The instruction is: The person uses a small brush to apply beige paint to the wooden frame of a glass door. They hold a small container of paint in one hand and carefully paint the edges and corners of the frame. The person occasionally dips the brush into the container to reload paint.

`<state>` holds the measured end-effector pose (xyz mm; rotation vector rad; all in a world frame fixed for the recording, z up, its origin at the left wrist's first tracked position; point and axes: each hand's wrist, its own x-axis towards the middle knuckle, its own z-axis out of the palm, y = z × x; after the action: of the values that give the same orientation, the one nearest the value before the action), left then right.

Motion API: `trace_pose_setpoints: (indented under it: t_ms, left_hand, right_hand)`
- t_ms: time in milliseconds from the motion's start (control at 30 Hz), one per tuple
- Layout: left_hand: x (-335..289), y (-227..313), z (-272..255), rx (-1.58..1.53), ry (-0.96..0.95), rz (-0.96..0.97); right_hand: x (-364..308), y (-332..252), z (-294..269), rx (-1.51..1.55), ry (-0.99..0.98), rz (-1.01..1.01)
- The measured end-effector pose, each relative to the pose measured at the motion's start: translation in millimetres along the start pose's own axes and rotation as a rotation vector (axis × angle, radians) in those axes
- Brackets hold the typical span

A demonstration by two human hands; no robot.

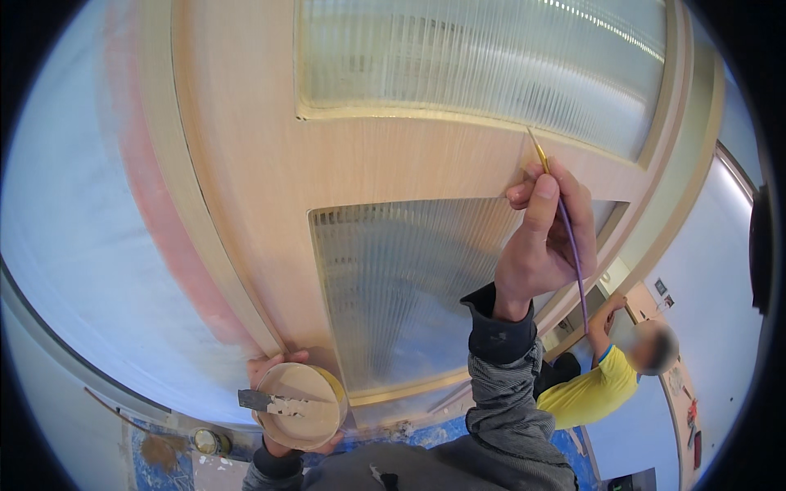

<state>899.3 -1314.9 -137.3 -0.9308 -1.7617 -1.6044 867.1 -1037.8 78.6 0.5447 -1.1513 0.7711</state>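
Right hand (544,237): pinching purple brush (575,245), tip near lower edge of upper ribbed pane (483,61); left hand (265,365): curled round tub (334,385), smeared scraper (257,400) jutting over its rim

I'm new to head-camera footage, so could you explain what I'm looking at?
There is no machine here, just a person's bare hands. The single picture comes from a fisheye camera on their head, so straight edges bend. Before them is a pale wooden frame with two ribbed glass panes. The right hand holds a thin purple brush, its tip by the upper pane's lower edge. The left hand holds a round tub; a dark flat tool, smeared with pale paste, reaches over its rim. Behind, at right, is someone in a yellow shirt.
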Motion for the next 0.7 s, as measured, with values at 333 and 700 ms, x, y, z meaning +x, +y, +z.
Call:
trace_pose_setpoints:
  t_ms: [333,700]
  left_hand:
    - [0.8,0.8,-6.1,-0.005,-0.002,0.006]
    - [3.8,4.7,-3.1,0.016,-0.051,0.014]
  right_hand:
    - [-2.4,5.0,-1.8,-0.059,0.016,-0.053]
    - [-5.8,1.7,2.1,-0.113,0.046,-0.064]
